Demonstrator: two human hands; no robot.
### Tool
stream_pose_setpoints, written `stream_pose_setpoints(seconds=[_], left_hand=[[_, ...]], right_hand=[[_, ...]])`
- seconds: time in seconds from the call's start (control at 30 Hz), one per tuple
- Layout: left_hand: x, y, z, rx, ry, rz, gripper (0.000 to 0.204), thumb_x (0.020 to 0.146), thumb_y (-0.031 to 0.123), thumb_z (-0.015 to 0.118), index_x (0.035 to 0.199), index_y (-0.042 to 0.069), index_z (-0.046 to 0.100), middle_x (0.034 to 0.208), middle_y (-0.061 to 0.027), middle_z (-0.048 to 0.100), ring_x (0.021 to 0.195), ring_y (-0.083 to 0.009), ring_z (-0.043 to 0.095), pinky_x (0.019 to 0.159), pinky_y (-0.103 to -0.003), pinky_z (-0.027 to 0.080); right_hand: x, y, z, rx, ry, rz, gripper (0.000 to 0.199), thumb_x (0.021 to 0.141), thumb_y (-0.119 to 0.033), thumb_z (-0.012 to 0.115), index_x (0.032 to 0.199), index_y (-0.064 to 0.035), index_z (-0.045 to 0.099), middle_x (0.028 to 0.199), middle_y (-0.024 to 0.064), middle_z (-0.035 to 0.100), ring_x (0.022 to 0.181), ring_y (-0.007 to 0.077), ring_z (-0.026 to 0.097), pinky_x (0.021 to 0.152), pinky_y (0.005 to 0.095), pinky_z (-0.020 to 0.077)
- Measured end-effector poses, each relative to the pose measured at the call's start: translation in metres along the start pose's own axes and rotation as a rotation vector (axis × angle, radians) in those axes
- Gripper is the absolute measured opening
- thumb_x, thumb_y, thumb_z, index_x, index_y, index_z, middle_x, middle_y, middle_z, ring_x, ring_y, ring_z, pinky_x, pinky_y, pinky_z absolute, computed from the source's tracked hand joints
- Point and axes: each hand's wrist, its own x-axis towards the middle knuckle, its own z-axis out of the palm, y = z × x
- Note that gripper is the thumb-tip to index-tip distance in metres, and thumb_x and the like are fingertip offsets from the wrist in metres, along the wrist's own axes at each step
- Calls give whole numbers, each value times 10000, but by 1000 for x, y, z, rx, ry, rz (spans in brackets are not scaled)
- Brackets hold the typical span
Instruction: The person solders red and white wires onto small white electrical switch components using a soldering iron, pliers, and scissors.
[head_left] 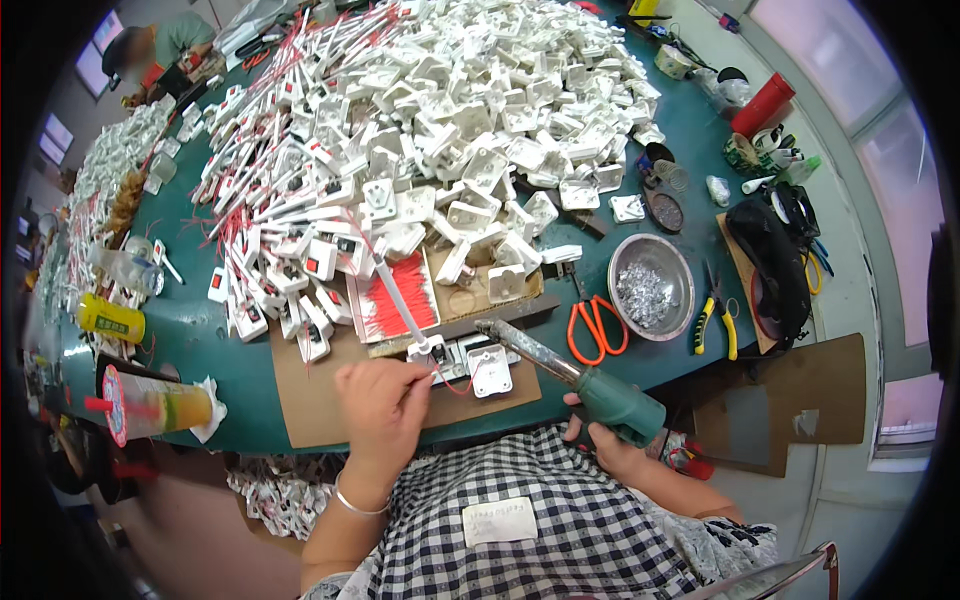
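Observation:
My right hand is wrapped round the green handle of a hot-air gun. Its long metal nozzle points up and left, the tip just above the work spot. My left hand is closed, fingertips pinched beside a small white housing with a pale tube slanting up from it. What the fingertips hold is too small to make out. A thin red wire curves from beside them to an open square white box. Both parts lie at a metal fixture on brown cardboard.
A huge heap of white plastic housings covers the table. Cut red wires fill a tray. Orange-handled scissors, a metal bowl and yellow-handled pliers lie right; a drink cup lies left. Another person sits far left.

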Motion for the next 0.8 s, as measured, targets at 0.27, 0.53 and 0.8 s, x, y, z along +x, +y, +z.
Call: stream_pose_setpoints(seconds=[0.27,0.53,0.8], left_hand=[[-4,-1,24,95,47,-63,103,709,95,671,757,124,585,716,-7,537,702,-198,514,734,-355,319],[-17,-5,24,-137,173,7,169,689,-16,733,826,40,650,723,-67,571,677,-242,552,593,-340,446],[-14,-5,25,-80,136,65,199,684,-40,725,844,31,632,784,-89,582,704,-254,576,593,-337,467]], right_hand=[[-1,-14,-9,-397,-99,13,112,799,-46,600,892,14,617,834,92,646,701,160,652,639,259,527],[-1,-15,-3,-197,-80,83,140,818,-64,603,914,37,595,889,138,636,703,161,656,629,256,534],[3,-14,-6,-239,-175,-31,172,793,-114,635,926,-7,614,877,98,662,725,183,653,659,277,526]])
